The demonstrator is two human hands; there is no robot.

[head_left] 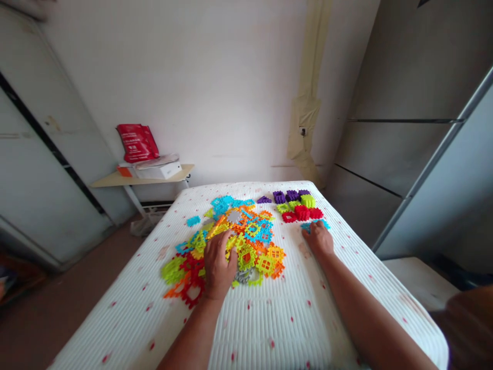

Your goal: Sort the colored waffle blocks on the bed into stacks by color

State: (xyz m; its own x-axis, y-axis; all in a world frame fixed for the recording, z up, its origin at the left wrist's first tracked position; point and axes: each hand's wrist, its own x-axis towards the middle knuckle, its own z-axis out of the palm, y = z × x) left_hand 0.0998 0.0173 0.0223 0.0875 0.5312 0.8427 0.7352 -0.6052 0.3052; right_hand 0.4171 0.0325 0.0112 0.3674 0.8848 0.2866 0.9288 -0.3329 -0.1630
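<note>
A loose heap of colourful plastic interlocking tiles (pixel 246 234) lies in the middle of a white ribbed mattress (pixel 277 318). My left hand (pixel 219 264) rests on the heap's near side, fingers curled down among yellow and red tiles; whether it grips one is hidden. My right hand (pixel 318 238) lies further right, fingertips on cyan tiles (pixel 313 224). Just beyond it stand sorted groups: red tiles (pixel 302 213), green tiles (pixel 297 204) and purple tiles (pixel 287 196).
A single cyan tile (pixel 193 221) lies apart on the left. Beyond the mattress, a small shelf (pixel 143 178) against the wall carries a red bag (pixel 137 142) and a white box (pixel 158 169). Wardrobe doors flank both sides; brown floor lies to the left.
</note>
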